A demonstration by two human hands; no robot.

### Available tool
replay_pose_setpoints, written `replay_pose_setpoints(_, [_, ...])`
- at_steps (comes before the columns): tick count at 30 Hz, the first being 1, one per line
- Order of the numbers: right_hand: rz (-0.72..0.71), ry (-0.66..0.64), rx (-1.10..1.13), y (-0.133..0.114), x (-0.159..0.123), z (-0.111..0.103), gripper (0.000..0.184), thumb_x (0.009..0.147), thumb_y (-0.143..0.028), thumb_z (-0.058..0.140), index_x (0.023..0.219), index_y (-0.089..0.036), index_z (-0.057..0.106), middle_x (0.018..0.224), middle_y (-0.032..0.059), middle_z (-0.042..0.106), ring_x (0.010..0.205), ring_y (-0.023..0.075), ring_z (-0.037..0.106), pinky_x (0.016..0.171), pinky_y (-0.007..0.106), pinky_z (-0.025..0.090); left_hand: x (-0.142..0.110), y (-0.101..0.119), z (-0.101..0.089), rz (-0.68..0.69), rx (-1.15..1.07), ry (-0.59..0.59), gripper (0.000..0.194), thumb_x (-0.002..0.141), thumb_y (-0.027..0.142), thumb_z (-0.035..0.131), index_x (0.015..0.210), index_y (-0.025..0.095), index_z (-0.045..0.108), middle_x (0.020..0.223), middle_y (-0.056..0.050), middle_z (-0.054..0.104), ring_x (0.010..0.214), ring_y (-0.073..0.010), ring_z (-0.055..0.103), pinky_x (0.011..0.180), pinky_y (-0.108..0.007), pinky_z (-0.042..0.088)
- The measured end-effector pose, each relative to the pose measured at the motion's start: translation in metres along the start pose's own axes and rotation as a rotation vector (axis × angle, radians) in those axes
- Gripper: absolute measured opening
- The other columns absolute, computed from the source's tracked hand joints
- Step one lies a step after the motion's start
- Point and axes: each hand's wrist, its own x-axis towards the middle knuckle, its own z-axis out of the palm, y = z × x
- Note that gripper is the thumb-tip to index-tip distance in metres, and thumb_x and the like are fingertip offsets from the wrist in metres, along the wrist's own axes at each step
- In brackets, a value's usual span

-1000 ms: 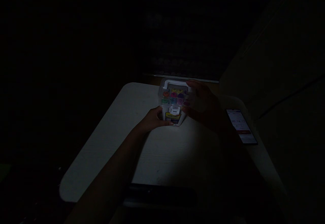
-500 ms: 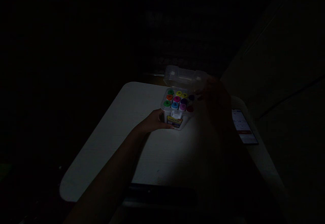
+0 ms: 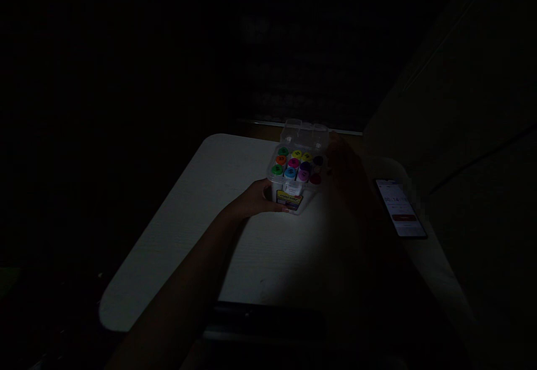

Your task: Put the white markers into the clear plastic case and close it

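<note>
A clear plastic marker case (image 3: pixel 309 197) stands on the white table, its front label partly readable. Rows of markers with coloured caps fill it, among them an orange cap (image 3: pixel 281 160), a pink cap (image 3: pixel 293 163) and a light blue cap (image 3: pixel 290 173). Its hinged clear lid (image 3: pixel 305 134) is tilted up and back behind the caps. My left hand (image 3: pixel 257 198) is wrapped round the case's lower left side, thumb across the front. In deep shadow, my right hand (image 3: pixel 344 160) is beside the lid's right end and the case; its fingers are hard to make out.
A phone (image 3: pixel 401 210) with a lit timer screen lies on the right side of the white table (image 3: pixel 180 230). A dark bar-like object (image 3: pixel 268 319) is at the near edge. A wall rises at the right, and the surroundings are very dark.
The lid has swung further back and now appears narrower behind the caps. My right hand has moved slightly left and down, uncovering more of the phone. My left hand keeps its hold.
</note>
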Motion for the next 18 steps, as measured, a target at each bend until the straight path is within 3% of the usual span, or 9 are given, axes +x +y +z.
replay_pose_setpoints(7, [-0.021, -0.123, -0.048, 0.003, 0.0, -0.003, 0.047, 0.093, -0.052, 0.03, 0.11, -0.022, 0.061, 0.108, 0.0068, 0.067, 0.099, 0.0205, 0.063, 0.086, 0.036, 0.052, 0.0, 0.001, 0.0, 0.006, 0.042, 0.059, 0.049, 0.046, 0.027, 0.083, 0.089, 0.014, 0.063, 0.092, -0.008, 0.072, 0.087, -0.0253, 0.067, 0.082, -0.041, 0.053])
replay_pose_setpoints(12, [-0.025, -0.089, 0.013, 0.004, 0.0, -0.006, 0.048, 0.091, -0.056, 0.031, 0.106, -0.023, 0.062, 0.092, 0.0046, 0.069, 0.082, 0.0177, 0.066, 0.074, 0.033, 0.055, 0.0, 0.0, -0.002, -0.004, 0.075, 0.074, 0.048, 0.048, 0.03, 0.083, 0.088, 0.013, 0.062, 0.093, -0.009, 0.071, 0.086, -0.0266, 0.066, 0.079, -0.041, 0.053])
replay_pose_setpoints(15, [-0.071, -0.002, -0.043, 0.0, -0.001, -0.004, 0.049, 0.09, -0.055, 0.034, 0.116, -0.021, 0.058, 0.109, 0.0083, 0.065, 0.097, 0.0203, 0.063, 0.086, 0.038, 0.052, 0.0, -0.001, -0.002, -0.012, 0.115, 0.111, 0.051, 0.048, 0.032, 0.083, 0.089, 0.012, 0.063, 0.092, -0.01, 0.071, 0.087, -0.0274, 0.066, 0.08, -0.042, 0.053])
replay_pose_setpoints(18, [-0.273, 0.032, -0.124, -0.01, -0.005, 0.0, 0.043, 0.092, -0.047, 0.036, 0.122, -0.021, 0.053, 0.126, 0.0096, 0.057, 0.118, 0.0213, 0.052, 0.101, 0.042, 0.042, 0.0, -0.002, -0.002, -0.005, 0.109, 0.158, 0.051, 0.048, 0.032, 0.083, 0.09, 0.011, 0.063, 0.093, -0.01, 0.07, 0.087, -0.027, 0.066, 0.081, -0.041, 0.053])
